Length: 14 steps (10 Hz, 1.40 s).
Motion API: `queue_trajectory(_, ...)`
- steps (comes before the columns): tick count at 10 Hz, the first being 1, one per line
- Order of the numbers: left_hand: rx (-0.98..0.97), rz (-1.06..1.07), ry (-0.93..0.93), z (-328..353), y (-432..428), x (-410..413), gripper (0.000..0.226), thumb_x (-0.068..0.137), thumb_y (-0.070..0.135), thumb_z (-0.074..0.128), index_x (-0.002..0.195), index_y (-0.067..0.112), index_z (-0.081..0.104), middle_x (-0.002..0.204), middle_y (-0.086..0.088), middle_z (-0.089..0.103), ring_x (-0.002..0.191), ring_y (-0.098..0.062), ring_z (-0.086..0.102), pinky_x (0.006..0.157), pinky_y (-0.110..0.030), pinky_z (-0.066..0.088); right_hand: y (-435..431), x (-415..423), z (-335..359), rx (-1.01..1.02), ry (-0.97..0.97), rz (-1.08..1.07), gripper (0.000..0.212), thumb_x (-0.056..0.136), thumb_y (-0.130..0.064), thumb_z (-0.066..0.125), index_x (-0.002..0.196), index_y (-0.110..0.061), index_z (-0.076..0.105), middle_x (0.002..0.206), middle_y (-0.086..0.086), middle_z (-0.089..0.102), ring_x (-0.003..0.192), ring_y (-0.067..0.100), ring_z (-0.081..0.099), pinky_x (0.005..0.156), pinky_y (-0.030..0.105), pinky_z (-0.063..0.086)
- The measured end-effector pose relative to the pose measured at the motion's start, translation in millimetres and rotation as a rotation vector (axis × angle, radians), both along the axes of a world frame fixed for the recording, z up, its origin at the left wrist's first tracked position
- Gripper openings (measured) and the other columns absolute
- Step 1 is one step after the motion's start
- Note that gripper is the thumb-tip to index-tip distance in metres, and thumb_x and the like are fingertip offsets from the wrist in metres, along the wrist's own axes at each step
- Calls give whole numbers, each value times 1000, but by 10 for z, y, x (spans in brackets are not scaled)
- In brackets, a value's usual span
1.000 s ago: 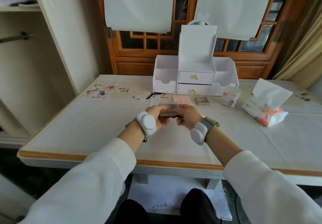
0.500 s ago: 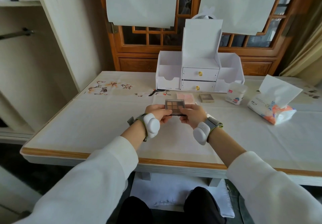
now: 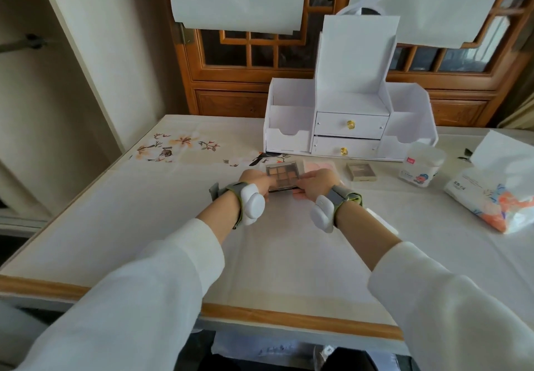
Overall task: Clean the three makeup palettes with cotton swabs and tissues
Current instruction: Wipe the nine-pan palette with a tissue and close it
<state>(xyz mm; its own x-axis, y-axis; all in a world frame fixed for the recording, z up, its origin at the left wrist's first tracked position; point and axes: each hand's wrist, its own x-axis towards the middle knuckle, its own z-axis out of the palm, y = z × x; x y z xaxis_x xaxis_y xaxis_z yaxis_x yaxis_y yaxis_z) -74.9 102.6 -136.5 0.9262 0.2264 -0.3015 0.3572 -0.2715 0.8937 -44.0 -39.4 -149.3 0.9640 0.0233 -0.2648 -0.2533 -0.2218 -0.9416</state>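
Observation:
An eyeshadow palette (image 3: 284,174) with brown and tan pans is open and held up over the middle of the table, pans facing me. My left hand (image 3: 255,180) grips its left side and my right hand (image 3: 319,184) grips its right side. Behind my right hand a pink palette (image 3: 323,166) lies flat, partly hidden. A small grey-brown palette (image 3: 361,172) lies to its right. A clear tub of cotton swabs (image 3: 420,168) stands further right, and a tissue pack (image 3: 491,194) with one tissue sticking up lies at the far right.
A white desk organiser (image 3: 351,122) with two gold-knobbed drawers stands at the back of the table (image 3: 144,226). Wooden latticed doors rise behind it. A pale cabinet wall is on the left. The table's wooden front edge runs below my forearms.
The palette's lid has swung open, so the pans now show. Both hands have carried it slightly away from me.

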Motion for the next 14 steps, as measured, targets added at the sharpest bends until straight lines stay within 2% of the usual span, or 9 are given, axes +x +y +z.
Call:
queue_trajectory(1,16,34,18,-22,69,213,15,85,6,57,71,5,51,61,-9,47,49,-21,42,43,-17,35,51,144,-18,-83,19,-16,26,81,-13,66,105,-3,64,86,5,63,81,18,63,73,26,56)
queue_trajectory(2,80,33,-3,0,103,311,11,82,4,59,73,6,53,70,-11,48,68,-25,46,62,-28,39,37,207,4,-157,-10,-29,24,81,-31,65,100,-16,64,102,-5,63,95,14,61,82,21,49)
queue_trajectory(3,138,-31,2,18,111,349,23,83,1,56,66,13,48,77,-11,49,79,-25,44,69,-31,38,90,278,-39,-164,-26,31,5,78,-11,69,81,-10,64,99,11,70,88,23,68,82,33,56)
queue_trajectory(5,115,-87,4,54,182,255,18,75,3,64,70,17,52,66,-5,42,61,-21,40,58,-26,31,31,210,-32,-294,-69,-6,8,73,-18,74,72,-17,66,69,-2,66,53,6,57,38,6,41)
queue_trajectory(7,173,-193,120,136,156,59,22,82,8,64,102,2,64,75,-8,58,71,-26,57,69,-29,43,-224,114,96,-390,-124,-36,17,78,-22,69,85,-5,70,65,3,63,64,19,57,75,30,52)
queue_trajectory(9,215,-385,320,217,-288,-173,19,91,15,56,72,11,51,78,-6,58,71,-20,58,67,-24,41,-733,78,216,-749,-116,11,23,73,-20,69,91,-6,67,93,9,66,86,26,61,73,28,49)
queue_trajectory(10,195,-420,354,198,-531,-213,24,94,18,53,71,10,49,74,-2,54,46,-10,58,46,-13,39,-932,-16,205,-806,-101,24,28,70,-20,73,91,-3,66,92,14,64,80,27,56,66,28,42)
queue_trajectory(12,189,-448,330,158,-882,-242,31,90,32,61,69,12,51,70,-1,55,49,-11,55,40,-11,39,-1097,-83,148,-830,-93,44,30,71,-19,70,98,-7,65,89,12,64,77,25,55,63,25,41)
queue_trajectory(14,64,-362,254,87,-1164,-309,31,84,35,69,79,10,53,72,-3,52,53,-15,48,42,-14,41,-1237,-113,145,-713,-124,30,12,76,-19,64,73,-7,63,70,8,58,62,23,49,56,24,39)
